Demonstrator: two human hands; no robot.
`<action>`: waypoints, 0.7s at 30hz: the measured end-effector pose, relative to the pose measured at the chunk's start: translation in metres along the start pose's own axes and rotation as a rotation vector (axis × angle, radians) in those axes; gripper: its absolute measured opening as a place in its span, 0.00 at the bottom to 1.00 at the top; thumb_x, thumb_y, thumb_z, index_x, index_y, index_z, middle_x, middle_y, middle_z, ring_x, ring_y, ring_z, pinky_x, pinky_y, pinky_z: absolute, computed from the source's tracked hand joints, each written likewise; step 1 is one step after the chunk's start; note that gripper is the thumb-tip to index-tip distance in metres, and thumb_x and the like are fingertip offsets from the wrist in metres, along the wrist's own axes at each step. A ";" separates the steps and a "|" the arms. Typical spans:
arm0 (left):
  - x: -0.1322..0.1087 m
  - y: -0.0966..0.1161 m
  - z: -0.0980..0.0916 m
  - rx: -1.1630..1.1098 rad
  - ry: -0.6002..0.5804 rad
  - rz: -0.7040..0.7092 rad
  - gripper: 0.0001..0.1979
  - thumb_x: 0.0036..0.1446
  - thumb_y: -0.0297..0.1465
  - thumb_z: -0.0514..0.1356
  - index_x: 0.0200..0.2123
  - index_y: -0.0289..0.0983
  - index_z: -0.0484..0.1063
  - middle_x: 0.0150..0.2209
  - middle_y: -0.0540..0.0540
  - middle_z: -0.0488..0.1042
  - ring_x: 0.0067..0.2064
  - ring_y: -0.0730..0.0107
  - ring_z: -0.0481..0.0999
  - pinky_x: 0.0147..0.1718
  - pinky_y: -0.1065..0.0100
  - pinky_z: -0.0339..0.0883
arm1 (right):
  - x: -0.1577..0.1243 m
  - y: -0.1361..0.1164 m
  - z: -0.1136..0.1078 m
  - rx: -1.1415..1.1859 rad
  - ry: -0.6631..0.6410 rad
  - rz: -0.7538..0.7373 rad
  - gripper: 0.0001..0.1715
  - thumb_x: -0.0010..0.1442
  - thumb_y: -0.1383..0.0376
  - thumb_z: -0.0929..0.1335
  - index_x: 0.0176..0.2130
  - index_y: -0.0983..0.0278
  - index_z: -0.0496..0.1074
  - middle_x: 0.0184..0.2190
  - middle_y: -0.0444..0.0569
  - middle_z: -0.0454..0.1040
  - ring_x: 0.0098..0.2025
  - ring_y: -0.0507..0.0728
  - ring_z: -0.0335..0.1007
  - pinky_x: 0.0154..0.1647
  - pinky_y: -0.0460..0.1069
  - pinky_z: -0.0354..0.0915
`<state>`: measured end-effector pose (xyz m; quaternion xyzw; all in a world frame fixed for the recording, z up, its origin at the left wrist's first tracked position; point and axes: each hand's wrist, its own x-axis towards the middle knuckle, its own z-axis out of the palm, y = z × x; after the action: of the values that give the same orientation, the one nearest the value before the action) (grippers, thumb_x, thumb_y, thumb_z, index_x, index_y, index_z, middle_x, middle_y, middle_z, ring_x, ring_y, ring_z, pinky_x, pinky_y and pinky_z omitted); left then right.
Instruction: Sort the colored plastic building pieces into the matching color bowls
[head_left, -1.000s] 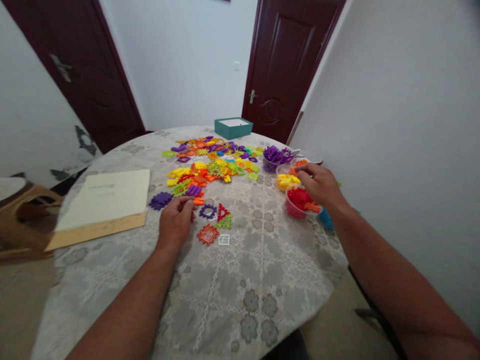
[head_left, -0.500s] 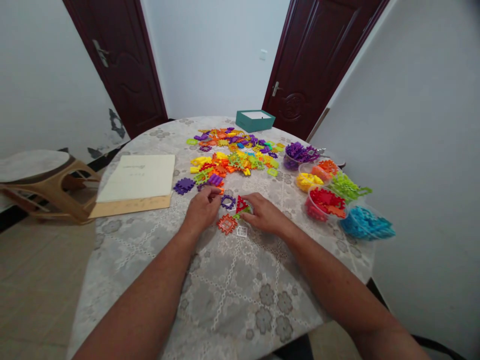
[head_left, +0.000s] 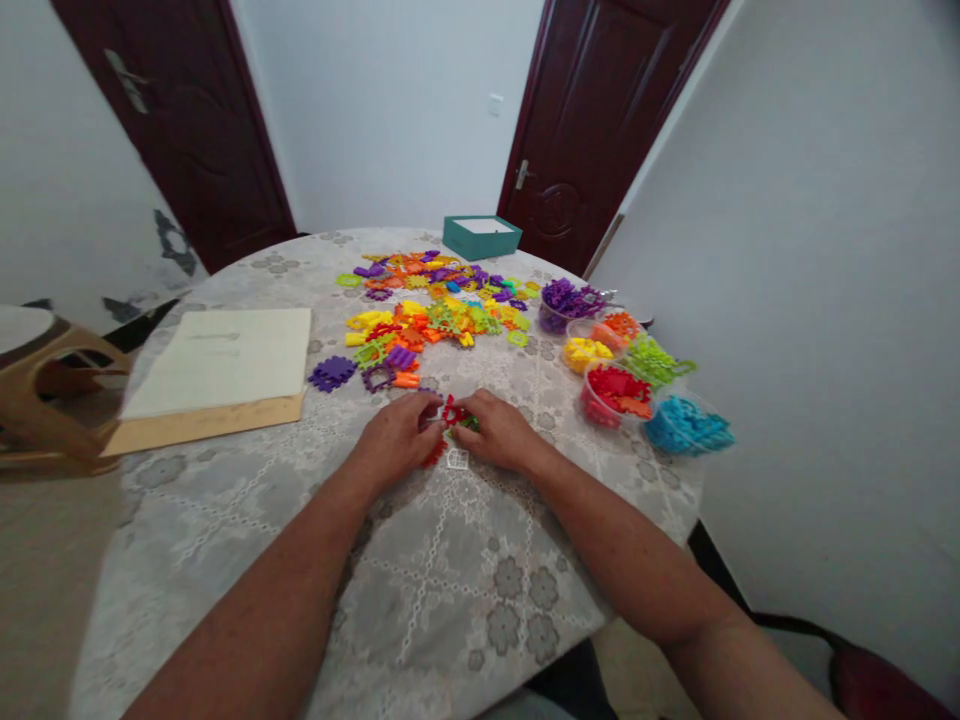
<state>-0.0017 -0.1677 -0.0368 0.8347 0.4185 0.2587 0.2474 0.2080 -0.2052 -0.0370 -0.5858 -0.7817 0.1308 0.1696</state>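
My left hand (head_left: 399, 438) and my right hand (head_left: 498, 430) are close together at the tabletop, fingers bent inward. Between them is a red triangular toothed building piece (head_left: 451, 411), with my right fingertips on its edge. Under my right thumb, part of a green piece (head_left: 470, 423) shows. My left thumb and fingers are closed near the triangle; what they pinch is mostly hidden. An orange-red toothed square (head_left: 436, 455) peeks out from under my left hand. Just below the hands lies a small white window piece (head_left: 457, 460).
Mixed building pieces (head_left: 442, 318) are heaped beyond my hands. At right stand tubs of purple (head_left: 564, 300), yellow (head_left: 586, 354), red (head_left: 619, 388) and blue pieces (head_left: 688, 427). An open pad (head_left: 225, 365) lies at left. A green box (head_left: 481, 240) is at the back.
My left hand has moved in toward my right, covering the purple ring and most of the orange-red square. The whole view has shifted, so the table appears further left.
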 end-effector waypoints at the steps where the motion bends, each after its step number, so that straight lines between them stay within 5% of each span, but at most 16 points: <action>1: 0.000 0.000 0.002 0.052 -0.033 0.031 0.17 0.60 0.37 0.60 0.50 0.38 0.77 0.46 0.39 0.80 0.46 0.56 0.78 0.47 0.59 0.69 | 0.000 0.001 -0.001 -0.007 -0.010 0.007 0.23 0.66 0.56 0.70 0.57 0.61 0.74 0.47 0.53 0.75 0.49 0.59 0.72 0.49 0.52 0.65; 5: 0.001 -0.003 0.007 0.201 -0.109 0.115 0.17 0.57 0.35 0.63 0.49 0.38 0.78 0.45 0.38 0.79 0.48 0.53 0.75 0.50 0.56 0.66 | -0.002 0.014 -0.012 0.012 -0.062 0.042 0.22 0.64 0.55 0.72 0.54 0.61 0.76 0.46 0.53 0.77 0.46 0.60 0.72 0.49 0.53 0.65; 12: -0.002 0.001 0.010 0.162 -0.064 0.050 0.29 0.57 0.32 0.62 0.62 0.36 0.69 0.52 0.37 0.77 0.52 0.52 0.75 0.54 0.55 0.67 | -0.011 0.037 -0.037 0.183 -0.180 -0.043 0.27 0.58 0.74 0.71 0.57 0.62 0.75 0.49 0.52 0.77 0.46 0.57 0.73 0.51 0.52 0.67; 21: -0.006 0.002 -0.009 -0.008 -0.077 -0.018 0.25 0.61 0.30 0.57 0.62 0.41 0.70 0.57 0.38 0.76 0.54 0.54 0.77 0.53 0.54 0.70 | -0.014 0.048 -0.042 0.199 -0.208 -0.004 0.13 0.58 0.67 0.74 0.45 0.61 0.77 0.41 0.48 0.76 0.41 0.56 0.70 0.44 0.50 0.65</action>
<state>-0.0093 -0.1717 -0.0299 0.8394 0.4150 0.2257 0.2689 0.2706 -0.2052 -0.0200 -0.5478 -0.7793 0.2674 0.1451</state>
